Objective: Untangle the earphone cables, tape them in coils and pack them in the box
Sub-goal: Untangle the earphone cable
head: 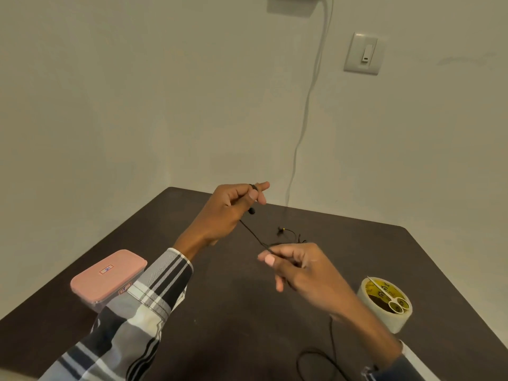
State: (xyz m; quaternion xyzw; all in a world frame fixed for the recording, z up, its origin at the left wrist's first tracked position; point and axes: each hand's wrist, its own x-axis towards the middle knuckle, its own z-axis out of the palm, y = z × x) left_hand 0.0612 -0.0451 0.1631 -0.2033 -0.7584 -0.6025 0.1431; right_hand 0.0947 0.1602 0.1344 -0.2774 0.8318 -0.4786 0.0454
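A thin black earphone cable (254,234) runs taut between my two hands above the dark table (236,320). My left hand (233,206) is raised and pinches the cable's upper end, with one black earbud (251,211) dangling just under the fingers. My right hand (298,268) is lower and to the right, its fingers curled round the cable. More black cable loops on the table (316,358) below my right wrist. Another earbud end with a yellow spot (283,230) lies on the table behind the hands. The pink-lidded box (108,277) stands shut at the left.
A roll of clear tape (384,302) stands at the right with small white scissors (391,299) lying across its top. A white cord (302,127) hangs down the wall behind the table. A wall switch (364,54) sits at the upper right.
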